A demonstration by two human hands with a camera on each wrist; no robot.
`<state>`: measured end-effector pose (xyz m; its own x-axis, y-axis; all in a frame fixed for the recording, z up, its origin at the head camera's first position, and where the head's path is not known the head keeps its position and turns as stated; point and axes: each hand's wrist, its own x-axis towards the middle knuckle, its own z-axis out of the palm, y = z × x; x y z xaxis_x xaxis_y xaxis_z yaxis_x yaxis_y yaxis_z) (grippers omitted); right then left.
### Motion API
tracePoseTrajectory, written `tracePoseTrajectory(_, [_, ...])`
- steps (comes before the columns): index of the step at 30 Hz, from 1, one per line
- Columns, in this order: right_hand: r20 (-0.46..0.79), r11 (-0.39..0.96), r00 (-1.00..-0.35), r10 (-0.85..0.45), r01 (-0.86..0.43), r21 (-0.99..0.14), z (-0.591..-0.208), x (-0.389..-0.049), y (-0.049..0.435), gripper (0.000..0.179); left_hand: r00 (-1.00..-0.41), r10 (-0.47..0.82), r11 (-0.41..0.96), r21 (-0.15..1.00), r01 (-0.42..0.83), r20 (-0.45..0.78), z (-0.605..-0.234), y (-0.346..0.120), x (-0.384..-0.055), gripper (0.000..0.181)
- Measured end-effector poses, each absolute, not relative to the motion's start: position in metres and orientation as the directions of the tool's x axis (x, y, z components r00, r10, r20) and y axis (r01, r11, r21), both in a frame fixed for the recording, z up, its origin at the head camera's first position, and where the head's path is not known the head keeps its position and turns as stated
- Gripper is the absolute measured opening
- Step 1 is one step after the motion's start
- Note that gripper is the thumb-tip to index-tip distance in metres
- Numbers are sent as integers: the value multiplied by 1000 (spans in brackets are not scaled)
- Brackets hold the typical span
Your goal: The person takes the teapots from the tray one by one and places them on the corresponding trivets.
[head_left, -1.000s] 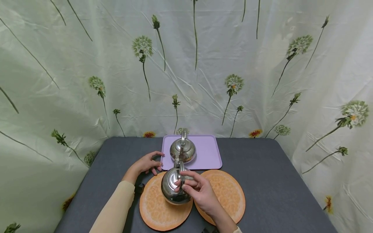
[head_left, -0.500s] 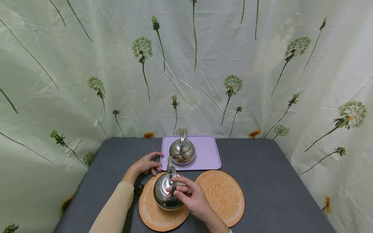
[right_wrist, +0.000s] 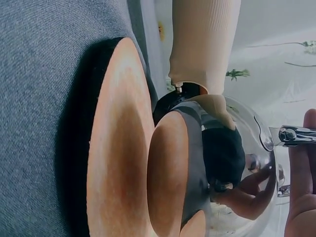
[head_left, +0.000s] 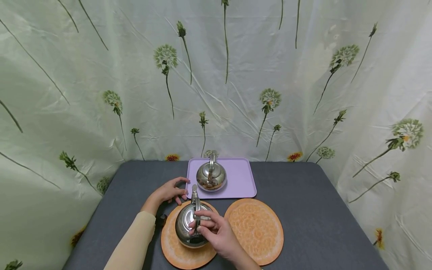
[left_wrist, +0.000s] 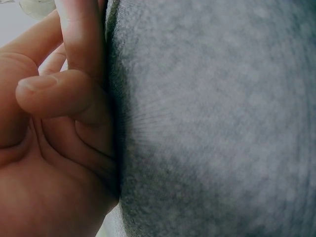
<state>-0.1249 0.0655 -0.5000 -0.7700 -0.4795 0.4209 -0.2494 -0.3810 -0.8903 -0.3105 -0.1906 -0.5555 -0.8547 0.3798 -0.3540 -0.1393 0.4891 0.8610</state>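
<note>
My right hand (head_left: 221, 237) grips the upright handle of a shiny steel kettle (head_left: 183, 227), with fingers curled through it. That kettle is over the left orange-slice placemat (head_left: 169, 240), its spout pointing towards the tray. In the right wrist view the kettle (right_wrist: 249, 158) mirrors the mat (right_wrist: 116, 148) and an arm, its underside close to the mat. My left hand (head_left: 168, 191) rests at the left edge of a lilac tray (head_left: 239, 180), fingers loosely bent and thumb apart. A second steel kettle (head_left: 204, 175) stands on the tray's left half, its handle up.
A second orange-slice placemat (head_left: 254, 228) lies to the right, beside the first. The dark grey cloth table (head_left: 297, 202) reaches back to a pale curtain (head_left: 216, 75) printed with dandelions, which also hangs along both sides.
My right hand has moved the front kettle left and towards me, away from the tray and further over the left placemat. The left hand, tray and back kettle stay in place.
</note>
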Motion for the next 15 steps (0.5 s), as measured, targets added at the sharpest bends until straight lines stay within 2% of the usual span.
tracePoseTrajectory(7, [468,-350,-747,-472,-328,-877,-503,-126,63,39,-860,364,492,858,-149,-358,-556,-189,-311,51])
tracePoseTrajectory(15, [460,-315,-750,-476,-343,-885,-506,-124,62,38,-864,349,495,855,-158,-362,-555,-188,-308,50])
